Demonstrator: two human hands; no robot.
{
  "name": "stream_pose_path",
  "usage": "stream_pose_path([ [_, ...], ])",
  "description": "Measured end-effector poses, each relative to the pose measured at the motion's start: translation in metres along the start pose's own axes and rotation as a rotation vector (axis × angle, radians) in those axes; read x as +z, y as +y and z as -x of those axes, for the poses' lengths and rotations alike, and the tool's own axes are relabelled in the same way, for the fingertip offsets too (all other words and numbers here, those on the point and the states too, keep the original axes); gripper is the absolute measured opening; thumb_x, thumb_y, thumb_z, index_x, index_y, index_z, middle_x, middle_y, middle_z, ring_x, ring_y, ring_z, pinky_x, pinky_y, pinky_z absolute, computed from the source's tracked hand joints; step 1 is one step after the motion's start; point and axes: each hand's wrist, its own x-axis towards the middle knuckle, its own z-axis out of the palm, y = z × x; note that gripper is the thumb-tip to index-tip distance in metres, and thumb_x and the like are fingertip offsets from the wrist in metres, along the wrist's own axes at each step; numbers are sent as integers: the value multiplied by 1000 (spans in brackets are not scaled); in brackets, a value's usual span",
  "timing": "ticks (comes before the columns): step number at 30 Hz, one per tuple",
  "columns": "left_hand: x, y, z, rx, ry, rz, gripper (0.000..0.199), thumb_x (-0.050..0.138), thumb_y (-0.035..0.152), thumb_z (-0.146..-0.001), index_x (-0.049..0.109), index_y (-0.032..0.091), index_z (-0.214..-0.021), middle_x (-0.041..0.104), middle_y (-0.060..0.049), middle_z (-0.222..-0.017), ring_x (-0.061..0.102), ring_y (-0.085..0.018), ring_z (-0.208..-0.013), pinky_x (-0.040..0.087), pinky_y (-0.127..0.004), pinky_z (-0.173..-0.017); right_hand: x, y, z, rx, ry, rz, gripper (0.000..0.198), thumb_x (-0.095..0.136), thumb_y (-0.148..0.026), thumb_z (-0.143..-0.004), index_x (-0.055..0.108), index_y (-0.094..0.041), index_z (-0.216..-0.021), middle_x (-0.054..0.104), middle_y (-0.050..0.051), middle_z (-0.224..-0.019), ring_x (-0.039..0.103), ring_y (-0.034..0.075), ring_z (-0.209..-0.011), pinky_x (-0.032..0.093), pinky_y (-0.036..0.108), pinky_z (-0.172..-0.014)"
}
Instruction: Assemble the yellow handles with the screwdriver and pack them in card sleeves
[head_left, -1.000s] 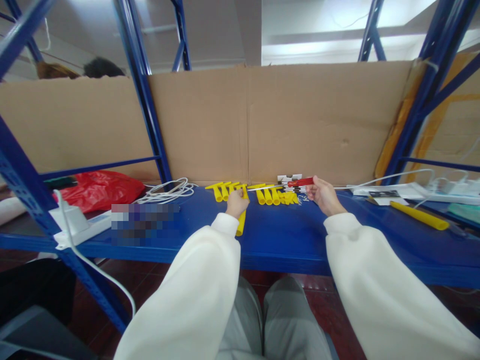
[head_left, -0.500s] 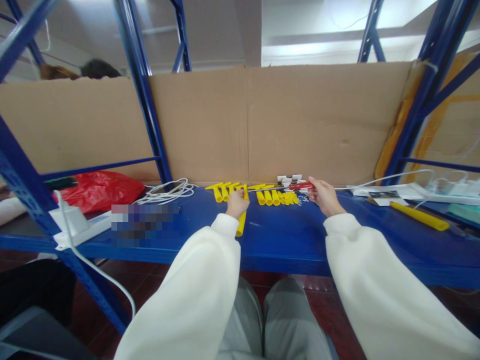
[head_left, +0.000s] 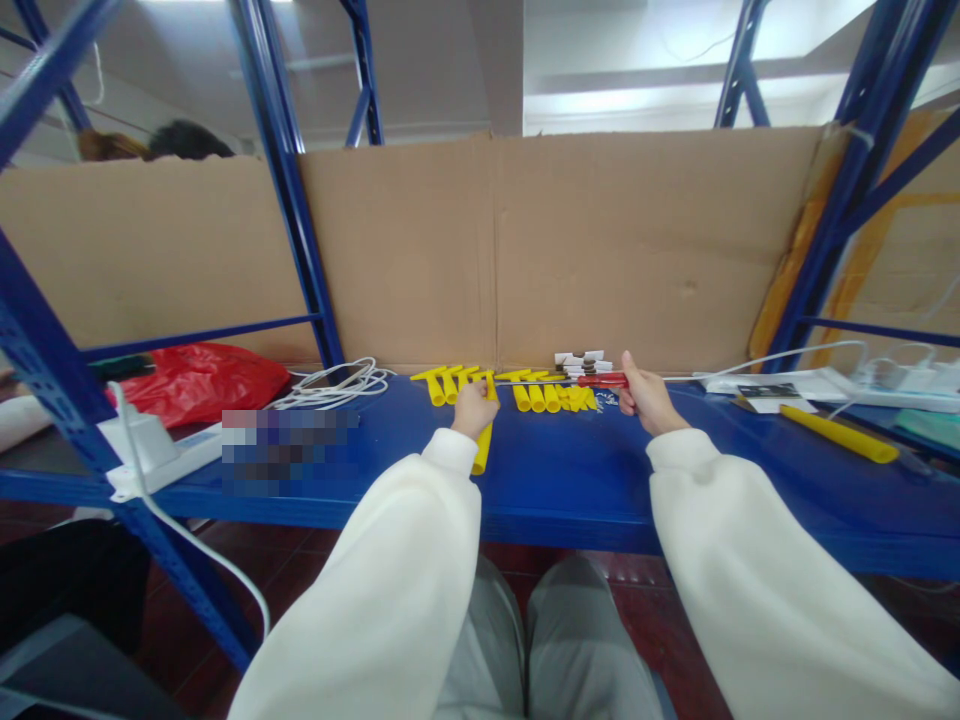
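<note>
My left hand [head_left: 475,408] is closed around a yellow tube-shaped piece [head_left: 484,450], whose lower end sticks out below my fingers toward the front edge. At its upper end meets the thin metal shaft of a screwdriver with a red handle [head_left: 602,380], lying level from right to left. My right hand [head_left: 646,396] grips the end of that handle, thumb pointing up. Between the hands lie several more yellow tubes [head_left: 537,398] and a pile of small yellow pieces [head_left: 577,400]. Tiny shiny bits [head_left: 606,398], too small to name, are beside the pile.
More yellow T-shaped pieces [head_left: 442,385] lie left of my left hand. Cardboard [head_left: 600,250] walls off the back of the blue shelf [head_left: 570,480]. White cable [head_left: 352,380], a red bag [head_left: 202,385] and a power strip [head_left: 180,455] are at left; another yellow piece [head_left: 840,433] is at right.
My right hand has shifted its grip on the screwdriver handle, its thumb now raised and its fingers further back. My left hand and the yellow tube have hardly moved.
</note>
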Motion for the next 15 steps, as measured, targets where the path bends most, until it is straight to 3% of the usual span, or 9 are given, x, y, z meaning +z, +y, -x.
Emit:
stream_pose_path([
  [7, -1, 0, 0, 5, -13, -52, 20, 61, 0, -65, 60, 19, -71, 72, -7, -77, 71, -26, -96, 54, -34, -88, 1, -4, -2, 123, -36, -23, 38, 54, -48, -91, 43, -24, -64, 36, -6, -34, 33, 10, -28, 26, 22, -29],
  [11, 0, 0, 1, 11, 1, -59, 21, 60, -1, -66, 58, 19, -70, 73, -8, -81, 70, -26, -99, 53, -33, -89, -1, -3, -8, 139, -96, -76, 20, 46, -34, -87, 49, -23, -71, 45, -4, -39, 37, 12, -30, 30, 23, -31],
  [15, -1, 0, 1, -1, 2, -69, 21, 61, 0, -67, 56, 20, -67, 72, -8, -78, 70, -27, -99, 53, -35, -89, 0, -1, -11, 99, -127, -93, 17, 51, -34, -85, 48, -23, -73, 50, -3, -42, 39, 12, -30, 29, 23, -30],
])
